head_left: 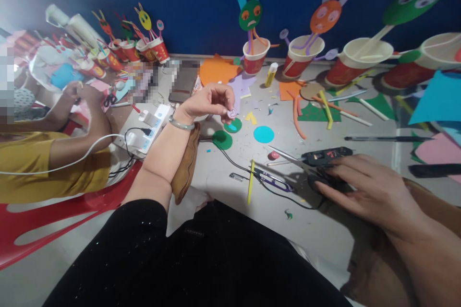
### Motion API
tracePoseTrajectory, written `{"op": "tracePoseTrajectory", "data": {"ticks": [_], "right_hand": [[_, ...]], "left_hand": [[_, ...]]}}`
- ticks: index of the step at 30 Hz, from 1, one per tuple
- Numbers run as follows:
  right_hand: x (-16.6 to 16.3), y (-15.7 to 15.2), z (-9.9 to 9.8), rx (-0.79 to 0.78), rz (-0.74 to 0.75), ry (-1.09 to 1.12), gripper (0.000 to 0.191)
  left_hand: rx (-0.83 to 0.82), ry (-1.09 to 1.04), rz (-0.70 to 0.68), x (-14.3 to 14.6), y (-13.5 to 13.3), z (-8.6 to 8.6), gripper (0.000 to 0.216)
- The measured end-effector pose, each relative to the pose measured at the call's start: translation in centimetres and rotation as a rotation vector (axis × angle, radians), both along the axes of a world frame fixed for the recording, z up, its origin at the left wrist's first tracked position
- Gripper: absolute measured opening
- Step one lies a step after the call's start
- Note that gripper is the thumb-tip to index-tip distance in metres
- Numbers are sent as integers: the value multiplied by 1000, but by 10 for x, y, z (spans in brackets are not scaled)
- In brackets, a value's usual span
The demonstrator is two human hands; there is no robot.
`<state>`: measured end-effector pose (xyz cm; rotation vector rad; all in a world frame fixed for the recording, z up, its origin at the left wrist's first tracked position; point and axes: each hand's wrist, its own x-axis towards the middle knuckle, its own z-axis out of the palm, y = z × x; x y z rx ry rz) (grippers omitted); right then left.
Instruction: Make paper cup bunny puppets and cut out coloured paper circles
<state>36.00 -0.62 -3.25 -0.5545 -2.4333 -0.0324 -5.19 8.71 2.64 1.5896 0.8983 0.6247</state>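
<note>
My left hand (211, 100) is raised over the grey table, its fingertips pinched on a small pale purple paper piece (232, 113); a green bangle (181, 125) circles the wrist. My right hand (363, 191) lies low at the right, fingers laid over the handle of a black glue gun (326, 156) whose cable runs left across the table. Scissors (284, 158) lie just left of the gun. Below the left hand sit two green paper discs (222, 139) and a cyan disc (263, 134).
Red paper cups with paper-faced figures (255, 55) line the blue wall. Coloured paper scraps, strips, a glue stick (271, 75) and a pen (385, 138) litter the table. A white power strip (146, 127) sits at the left beside another person in a yellow top (43, 163).
</note>
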Motion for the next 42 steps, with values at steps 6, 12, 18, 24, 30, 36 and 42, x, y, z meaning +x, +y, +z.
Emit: {"op": "tracePoseTrajectory", "data": {"ticks": [6,12,18,24,30,36,42], "right_hand": [[1,1,0,17,-9,8,17],[1,-1,-1,12,-16,-9,17],[1,0,-2,1,-19,1,16],[1,0,0,-6,-4,19,16],[1,-1,-1,10,-9,37,18],[-1,0,-2,11,-6,34,16],[0,-1,-1,-11,-21,43,16]], "left_hand": [[-14,-52,31,1,1,2,72],[178,11,365,-7,20,-18,51],[221,263,520,-13,36,-34,24],[281,804,208,-10,36,-39,22],[350,1073,269,-6,35,-39,41],[339,1135,323,1,39,-42,50],[364,1190,353,7,42,-49,37]]}}
